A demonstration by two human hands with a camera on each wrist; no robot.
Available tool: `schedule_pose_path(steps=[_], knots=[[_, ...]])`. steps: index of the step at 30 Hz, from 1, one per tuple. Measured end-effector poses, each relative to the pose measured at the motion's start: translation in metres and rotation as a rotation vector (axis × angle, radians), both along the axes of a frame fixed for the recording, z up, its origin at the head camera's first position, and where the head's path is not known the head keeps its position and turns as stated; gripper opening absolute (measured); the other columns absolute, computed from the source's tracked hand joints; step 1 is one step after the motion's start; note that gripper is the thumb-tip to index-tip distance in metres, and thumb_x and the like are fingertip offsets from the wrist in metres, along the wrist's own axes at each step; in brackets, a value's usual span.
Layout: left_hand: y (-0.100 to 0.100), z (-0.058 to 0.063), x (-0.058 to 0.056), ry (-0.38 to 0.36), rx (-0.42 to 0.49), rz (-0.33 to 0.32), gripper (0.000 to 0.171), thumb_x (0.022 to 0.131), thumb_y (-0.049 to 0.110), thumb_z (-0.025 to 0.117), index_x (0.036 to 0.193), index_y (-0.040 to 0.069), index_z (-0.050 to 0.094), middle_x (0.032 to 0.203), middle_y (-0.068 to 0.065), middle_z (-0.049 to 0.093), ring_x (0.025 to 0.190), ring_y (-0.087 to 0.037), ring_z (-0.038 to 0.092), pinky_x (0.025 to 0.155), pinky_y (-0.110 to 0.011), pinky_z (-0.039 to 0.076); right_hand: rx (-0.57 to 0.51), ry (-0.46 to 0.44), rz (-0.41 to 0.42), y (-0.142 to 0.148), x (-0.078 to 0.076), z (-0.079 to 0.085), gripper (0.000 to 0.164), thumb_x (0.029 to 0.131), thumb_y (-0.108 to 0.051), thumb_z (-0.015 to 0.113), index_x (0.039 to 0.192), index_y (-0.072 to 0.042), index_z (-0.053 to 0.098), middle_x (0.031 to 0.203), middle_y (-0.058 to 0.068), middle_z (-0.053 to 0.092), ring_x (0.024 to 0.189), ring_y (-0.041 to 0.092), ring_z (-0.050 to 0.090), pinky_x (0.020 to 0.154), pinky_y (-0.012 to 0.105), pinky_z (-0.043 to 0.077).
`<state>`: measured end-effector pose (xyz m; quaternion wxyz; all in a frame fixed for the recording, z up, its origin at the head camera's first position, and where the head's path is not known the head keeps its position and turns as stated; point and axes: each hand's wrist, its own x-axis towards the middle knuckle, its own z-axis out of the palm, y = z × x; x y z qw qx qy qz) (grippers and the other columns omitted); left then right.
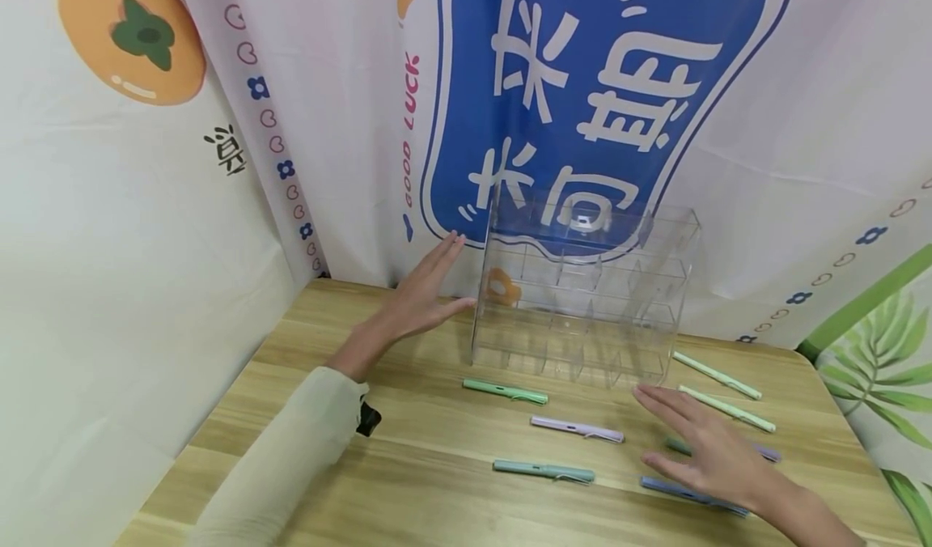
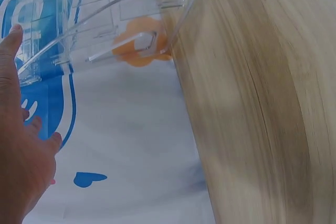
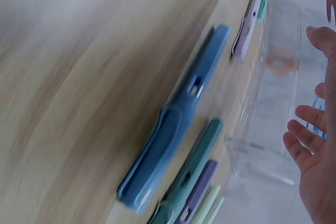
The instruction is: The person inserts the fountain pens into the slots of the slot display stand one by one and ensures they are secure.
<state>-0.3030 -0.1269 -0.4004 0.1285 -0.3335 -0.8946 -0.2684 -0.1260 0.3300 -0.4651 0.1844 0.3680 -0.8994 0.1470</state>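
Note:
A clear plastic rack [image 1: 582, 292] with several small compartments stands upright at the back of the table. Beside its left side is my left hand [image 1: 425, 296], fingers extended, the thumb tip close to the rack's edge; I cannot tell whether they touch. My right hand [image 1: 709, 446] hovers above the pens at the rack's front right corner, fingers straight and holding nothing. Under or beside it lie a blue pen [image 3: 176, 121], a dark green pen [image 3: 194, 169] and a purple pen [image 3: 202, 187]. The right hand partly hides these pens in the head view.
In front of the rack lie a green pen [image 1: 505, 391], a lilac pen [image 1: 578, 428] and a teal pen [image 1: 543, 471]. Two pale green pens, one nearer [image 1: 728, 408], lie right of it. A printed cloth [image 1: 364, 126] hangs behind the wooden table [image 1: 408, 482].

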Motion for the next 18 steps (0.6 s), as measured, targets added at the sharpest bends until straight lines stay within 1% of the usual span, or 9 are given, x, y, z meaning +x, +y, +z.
schedule_pose_path(steps=[3, 5, 7, 9, 11, 13, 15, 18], knots=[[0.005, -0.001, -0.001, -0.012, 0.046, -0.009, 0.105, 0.095, 0.036, 0.081, 0.170, 0.007, 0.014, 0.178, -0.017, 0.010, 0.163, -0.032, 0.015, 0.131, -0.058, 0.023, 0.009, 0.025, 0.007, -0.009, 0.002, 0.000, 0.092, 0.077, -0.034, 0.095, 0.156, -0.010, 0.053, 0.148, 0.010, 0.062, 0.127, 0.028, 0.062, 0.121, 0.009, 0.027], [0.008, -0.001, -0.001, -0.018, 0.079, -0.013, 0.103, 0.095, 0.033, 0.082, 0.170, 0.007, 0.016, 0.178, -0.016, 0.011, 0.163, -0.031, 0.015, 0.131, -0.058, 0.024, 0.018, 0.036, 0.014, -0.015, 0.003, -0.001, 0.092, 0.077, -0.036, 0.095, 0.156, -0.012, 0.053, 0.148, 0.007, 0.062, 0.126, 0.026, 0.063, 0.116, 0.012, 0.038], [0.012, -0.001, -0.002, -0.032, 0.120, -0.019, 0.102, 0.095, 0.030, 0.082, 0.170, 0.007, 0.017, 0.178, -0.015, 0.012, 0.164, -0.029, 0.015, 0.131, -0.058, 0.024, 0.024, 0.034, 0.024, -0.020, 0.004, -0.002, 0.091, 0.078, -0.037, 0.094, 0.156, -0.013, 0.054, 0.147, 0.004, 0.062, 0.126, 0.025, 0.064, 0.109, 0.021, 0.050], [0.016, -0.001, -0.002, -0.042, 0.157, -0.024, 0.100, 0.096, 0.029, 0.082, 0.170, 0.008, 0.018, 0.178, -0.013, 0.013, 0.164, -0.028, 0.014, 0.132, -0.057, 0.023, 0.029, 0.023, 0.041, -0.025, 0.005, -0.005, 0.087, 0.082, -0.041, 0.092, 0.155, -0.012, 0.055, 0.148, 0.002, 0.062, 0.127, 0.023, 0.064, 0.104, 0.030, 0.057], [0.020, -0.001, -0.003, -0.051, 0.196, -0.029, 0.098, 0.096, 0.027, 0.082, 0.170, 0.008, 0.020, 0.178, -0.013, 0.014, 0.164, -0.027, 0.014, 0.132, -0.056, 0.023, 0.019, 0.012, 0.073, -0.031, 0.005, -0.008, 0.083, 0.084, -0.043, 0.090, 0.152, -0.009, 0.056, 0.147, 0.003, 0.063, 0.126, 0.023, 0.065, 0.099, 0.037, 0.061], [0.024, -0.003, -0.005, -0.051, 0.235, -0.039, 0.097, 0.095, 0.024, 0.082, 0.169, 0.007, 0.021, 0.177, -0.014, 0.016, 0.164, -0.028, 0.016, 0.132, -0.056, 0.023, 0.010, -0.014, 0.096, -0.036, 0.005, -0.012, 0.078, 0.087, -0.045, 0.087, 0.151, -0.009, 0.058, 0.146, 0.002, 0.064, 0.127, 0.022, 0.065, 0.100, 0.038, 0.061], [0.028, -0.004, -0.006, -0.043, 0.271, -0.052, 0.097, 0.094, 0.020, 0.083, 0.168, 0.006, 0.023, 0.176, -0.016, 0.018, 0.163, -0.029, 0.018, 0.132, -0.055, 0.025, -0.008, -0.038, 0.127, -0.041, 0.005, -0.016, 0.076, 0.088, -0.043, 0.087, 0.149, -0.008, 0.059, 0.145, 0.003, 0.064, 0.126, 0.023, 0.065, 0.100, 0.038, 0.062], [0.034, -0.005, -0.007, -0.036, 0.333, -0.073, 0.096, 0.092, 0.013, 0.084, 0.167, 0.003, 0.026, 0.175, -0.018, 0.020, 0.162, -0.032, 0.022, 0.127, -0.054, 0.035, -0.038, -0.080, 0.174, -0.050, 0.005, -0.020, 0.074, 0.086, -0.035, 0.090, 0.147, -0.008, 0.060, 0.143, 0.004, 0.066, 0.125, 0.022, 0.067, 0.100, 0.038, 0.062]])
